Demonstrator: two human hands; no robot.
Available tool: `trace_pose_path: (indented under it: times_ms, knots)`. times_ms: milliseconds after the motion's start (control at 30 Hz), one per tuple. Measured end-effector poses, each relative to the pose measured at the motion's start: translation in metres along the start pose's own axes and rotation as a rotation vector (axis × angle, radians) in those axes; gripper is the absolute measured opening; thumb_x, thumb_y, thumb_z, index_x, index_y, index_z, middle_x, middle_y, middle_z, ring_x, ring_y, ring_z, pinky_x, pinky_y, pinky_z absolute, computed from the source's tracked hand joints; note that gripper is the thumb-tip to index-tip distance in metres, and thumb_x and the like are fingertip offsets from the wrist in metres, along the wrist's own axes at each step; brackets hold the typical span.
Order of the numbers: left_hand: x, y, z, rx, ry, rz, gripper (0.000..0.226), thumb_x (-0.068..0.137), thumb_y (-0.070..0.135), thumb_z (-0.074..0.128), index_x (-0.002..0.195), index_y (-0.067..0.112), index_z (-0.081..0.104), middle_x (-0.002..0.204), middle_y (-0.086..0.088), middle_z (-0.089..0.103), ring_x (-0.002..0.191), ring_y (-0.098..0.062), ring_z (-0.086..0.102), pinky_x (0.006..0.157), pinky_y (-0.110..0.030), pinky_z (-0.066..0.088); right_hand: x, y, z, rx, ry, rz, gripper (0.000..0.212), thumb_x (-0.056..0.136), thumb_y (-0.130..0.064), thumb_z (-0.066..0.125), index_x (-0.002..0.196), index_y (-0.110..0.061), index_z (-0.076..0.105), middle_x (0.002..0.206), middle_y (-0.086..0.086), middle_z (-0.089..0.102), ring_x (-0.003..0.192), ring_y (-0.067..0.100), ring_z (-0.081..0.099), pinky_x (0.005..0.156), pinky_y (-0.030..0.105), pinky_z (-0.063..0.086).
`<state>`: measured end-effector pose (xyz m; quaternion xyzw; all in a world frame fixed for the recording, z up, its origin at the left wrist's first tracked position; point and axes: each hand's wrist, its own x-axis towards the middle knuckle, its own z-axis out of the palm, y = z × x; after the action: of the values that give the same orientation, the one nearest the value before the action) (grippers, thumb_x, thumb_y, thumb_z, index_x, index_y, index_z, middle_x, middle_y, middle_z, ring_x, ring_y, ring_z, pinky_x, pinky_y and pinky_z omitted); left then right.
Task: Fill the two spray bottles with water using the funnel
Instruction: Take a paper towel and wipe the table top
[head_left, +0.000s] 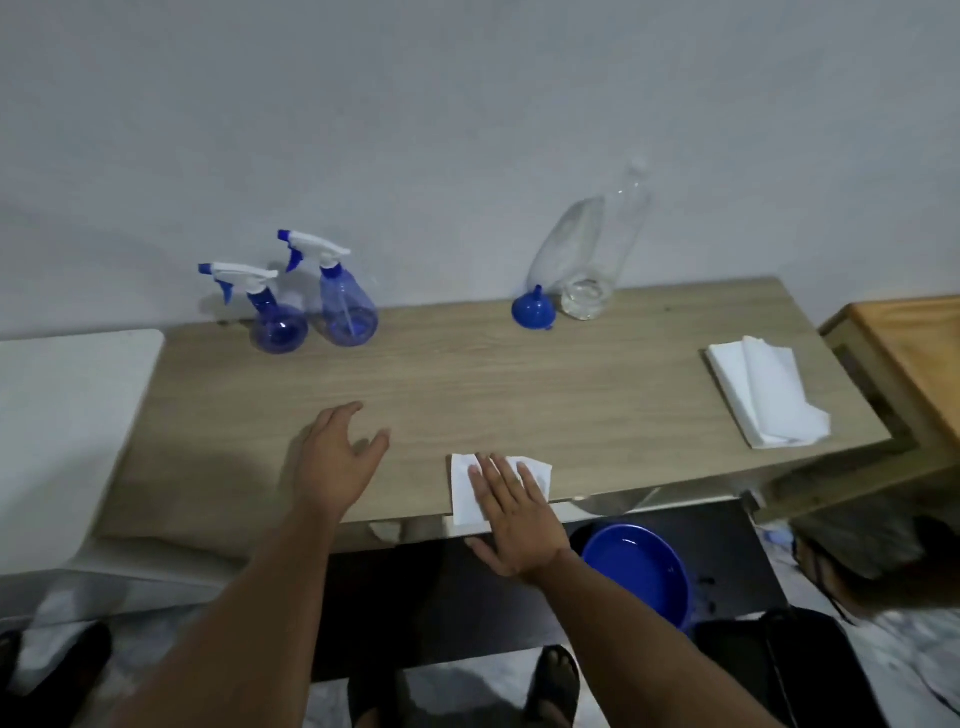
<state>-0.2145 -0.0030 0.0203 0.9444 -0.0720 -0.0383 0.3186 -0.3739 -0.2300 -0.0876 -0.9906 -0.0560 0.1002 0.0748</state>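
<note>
Head view — tissue (467, 486) (half-covered) under right hand (511, 514)

spray bottles (280, 306) (345, 291): blue, capped, upright, table's far left | funnel (533, 310): blue, inverted, far centre

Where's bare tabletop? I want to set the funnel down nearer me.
Bare: the middle stretch between the spray bottles, the funnel and the folded tissues. Crowded: the front edge, with the left hand and the right hand pressing a tissue.
</note>
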Motion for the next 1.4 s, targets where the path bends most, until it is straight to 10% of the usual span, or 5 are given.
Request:
trace_pose_path:
  times_ms: [500, 833, 1000, 1200, 1400]
  knots:
    - [-0.015, 0.118, 0.074, 0.023, -0.057, 0.061, 0.062, 0.077, 0.063, 0.058, 0.128, 0.028, 0.061, 0.129, 0.005, 0.061, 0.116, -0.020, 0.063, 0.104, -0.044, 0.048, -0.096, 0.193, -0.027, 0.014, -0.039, 0.492, 0.123, 0.091, -0.085, 0.038, 0.164, -0.002, -0.016, 0.172, 0.016, -0.022, 0.162, 0.034, -0.014, 0.130, 0.054, -0.007]
    - [-0.014, 0.086, 0.040, 0.008, -0.101, 0.027, 0.054, 0.085, 0.052, 0.066, 0.132, 0.026, 0.060, 0.132, 0.002, 0.060, 0.119, -0.021, 0.059, 0.106, -0.040, 0.046, -0.119, 0.177, -0.061, 0.307, 0.048, 0.801, 0.072, 0.096, 0.007, 0.050, 0.163, -0.018, 0.038, 0.175, -0.002, 0.024, 0.160, 0.020, 0.026, 0.128, 0.041, 0.029]
    - [-0.022, 0.105, 0.035, 0.014, -0.222, 0.100, 0.048, 0.092, 0.041, 0.066, 0.136, 0.023, 0.059, 0.138, 0.001, 0.057, 0.120, -0.019, 0.058, 0.099, -0.029, 0.039, -0.171, 0.131, -0.067, 0.682, 0.103, 1.290, 0.013, 0.103, -0.005, 0.058, 0.096, -0.002, 0.069, 0.103, 0.020, 0.073, 0.087, 0.029, 0.064, 0.090, 0.045, 0.058]
    - [-0.043, 0.153, 0.067, -0.088, -0.560, 0.297, 0.045, 0.092, 0.039, 0.066, 0.133, 0.024, 0.060, 0.137, 0.004, 0.057, 0.125, -0.017, 0.054, 0.102, -0.029, 0.041, -0.215, 0.069, -0.082, 1.776, 0.458, 1.599, 0.029, 0.095, -0.001, 0.066, 0.124, 0.005, 0.065, 0.123, 0.028, 0.067, 0.111, 0.048, 0.067, 0.098, 0.063, 0.056]
    - [-0.111, 0.208, 0.115, -0.172, -1.011, 0.418, 0.032, 0.089, 0.038, 0.070, 0.117, 0.023, 0.068, 0.119, 0.002, 0.070, 0.104, -0.012, 0.065, 0.097, -0.036, 0.054, -0.262, 0.048, -0.118, 1.974, 0.775, 1.562, 0.019, 0.098, -0.009, 0.068, 0.114, -0.001, 0.068, 0.111, 0.025, 0.076, 0.100, 0.042, 0.073, 0.097, 0.058, 0.057]
